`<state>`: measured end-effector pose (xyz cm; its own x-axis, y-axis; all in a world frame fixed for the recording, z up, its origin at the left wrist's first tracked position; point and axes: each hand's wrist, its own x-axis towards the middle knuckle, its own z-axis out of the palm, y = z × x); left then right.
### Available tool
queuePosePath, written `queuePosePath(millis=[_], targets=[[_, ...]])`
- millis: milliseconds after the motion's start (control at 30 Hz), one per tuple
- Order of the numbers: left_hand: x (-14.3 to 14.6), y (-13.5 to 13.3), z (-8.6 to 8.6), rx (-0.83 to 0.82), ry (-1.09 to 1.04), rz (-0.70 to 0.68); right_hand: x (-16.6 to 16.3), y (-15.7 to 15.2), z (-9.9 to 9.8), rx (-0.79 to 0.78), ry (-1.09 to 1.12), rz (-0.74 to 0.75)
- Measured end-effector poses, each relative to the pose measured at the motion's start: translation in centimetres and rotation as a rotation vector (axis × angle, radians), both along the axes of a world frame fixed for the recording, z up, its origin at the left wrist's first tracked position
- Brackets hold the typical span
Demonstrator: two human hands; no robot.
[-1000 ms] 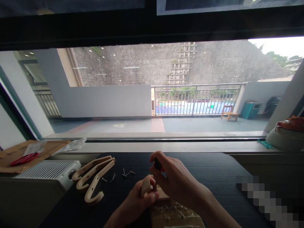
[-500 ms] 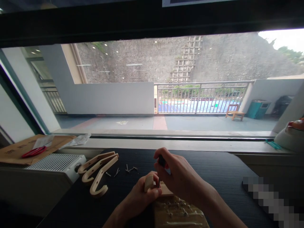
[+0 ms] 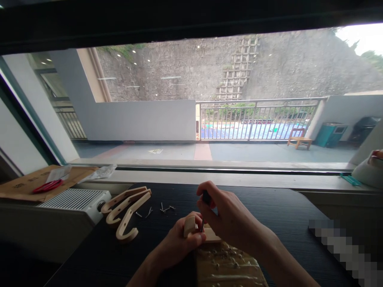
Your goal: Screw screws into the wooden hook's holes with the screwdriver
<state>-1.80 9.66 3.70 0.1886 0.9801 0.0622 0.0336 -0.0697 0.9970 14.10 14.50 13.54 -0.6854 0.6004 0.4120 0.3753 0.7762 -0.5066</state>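
My left hand [image 3: 179, 244] is closed round a small pale wooden hook piece [image 3: 189, 225] held against a wooden board [image 3: 227, 266] that lies near the front edge of the dark table [image 3: 269, 207]. My right hand [image 3: 229, 219] is closed on a screwdriver with a dark handle [image 3: 206, 198], its tip pointing down at the wooden piece. Several small metal screws [image 3: 163, 209] lie loose on the table just behind my hands. Three curved wooden hooks [image 3: 127, 209] lie to the left of the screws.
A white heater with a grille [image 3: 74, 201] stands at the left edge of the table. A cardboard sheet with red scissors [image 3: 46, 185] and plastic bags [image 3: 100, 173] sits on the sill. A white object [image 3: 369, 171] is at far right. A wide window looks onto a terrace.
The view has tilted slightly upward and right, so everything sits a little lower-left to higher in frame. My hands keep the same grip on the wooden piece and screwdriver.
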Motion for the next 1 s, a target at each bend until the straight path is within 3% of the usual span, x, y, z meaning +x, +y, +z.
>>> queuePosePath(millis=[400, 1000], targets=[[0.3, -0.3, 1.2, -0.015, 0.025, 0.014, 0.0, 0.3, -0.1, -0.007, 0.033, 0.009], [0.2, -0.3, 1.0, -0.017, 0.047, 0.022, 0.0, 0.3, 0.1, -0.023, 0.02, 0.004]])
